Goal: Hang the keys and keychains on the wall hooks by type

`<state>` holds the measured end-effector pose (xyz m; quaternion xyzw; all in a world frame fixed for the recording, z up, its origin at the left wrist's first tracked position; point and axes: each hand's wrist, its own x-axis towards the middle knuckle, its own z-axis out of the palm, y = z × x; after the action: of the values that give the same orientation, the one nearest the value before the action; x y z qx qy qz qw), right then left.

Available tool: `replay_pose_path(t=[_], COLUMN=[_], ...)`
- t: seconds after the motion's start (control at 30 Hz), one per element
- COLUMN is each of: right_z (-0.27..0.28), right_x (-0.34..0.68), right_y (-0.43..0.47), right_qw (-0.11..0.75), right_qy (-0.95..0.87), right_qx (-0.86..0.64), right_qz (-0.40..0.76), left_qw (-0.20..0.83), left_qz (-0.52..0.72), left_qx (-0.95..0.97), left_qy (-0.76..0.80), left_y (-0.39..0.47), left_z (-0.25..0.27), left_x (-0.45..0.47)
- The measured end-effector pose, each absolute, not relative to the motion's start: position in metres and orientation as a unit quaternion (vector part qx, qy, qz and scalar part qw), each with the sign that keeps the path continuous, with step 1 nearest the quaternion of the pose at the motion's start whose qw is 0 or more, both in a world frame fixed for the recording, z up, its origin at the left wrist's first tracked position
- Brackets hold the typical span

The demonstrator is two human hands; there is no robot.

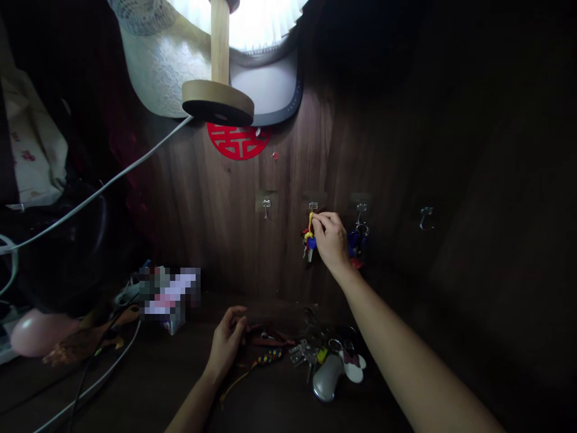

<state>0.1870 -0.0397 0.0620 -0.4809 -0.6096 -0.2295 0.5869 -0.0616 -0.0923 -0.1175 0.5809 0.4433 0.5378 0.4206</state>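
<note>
My right hand (331,237) is at the wooden back panel, thumb and fingers pinching the yellow cord of a bunch of keys (309,246). The cord's top meets the second wall hook (313,205); whether it bears the weight there I cannot tell. Blue and red bits hang among these keys. My left hand (229,337) rests low over the dark surface, fingers loosely curled and apart, beside a braided cord (269,358) with coloured knots. Right of it lies a pile of keys (304,353) with a silver oval fob (328,379) and a white charm (354,368).
Another key bunch (359,237) hangs on the third hook. Bare hooks are at left (266,207) and far right (426,218). A lit lamp (219,99) and caps (265,84) are overhead. A white cable (112,183), a box (174,300) and a hairbrush (85,343) lie left.
</note>
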Motion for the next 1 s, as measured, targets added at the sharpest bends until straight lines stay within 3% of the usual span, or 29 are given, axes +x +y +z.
replay_pose_path(t=[0.4,1.0], right_z=[0.07,-0.002], right_x=[0.179,0.184], right_y=[-0.054,-0.074], right_qw=[0.398,0.502], right_qy=[-0.597,-0.634], right_qx=[-0.65,-0.582], right_qz=[-0.252,-0.089], left_qw=[0.429,0.419], left_qz=[0.528,0.507], left_qx=[0.587,0.604], left_qy=[0.44,0.45], left_y=[-0.089,-0.091], left_z=[-0.122,-0.121], left_x=[-0.062,-0.064])
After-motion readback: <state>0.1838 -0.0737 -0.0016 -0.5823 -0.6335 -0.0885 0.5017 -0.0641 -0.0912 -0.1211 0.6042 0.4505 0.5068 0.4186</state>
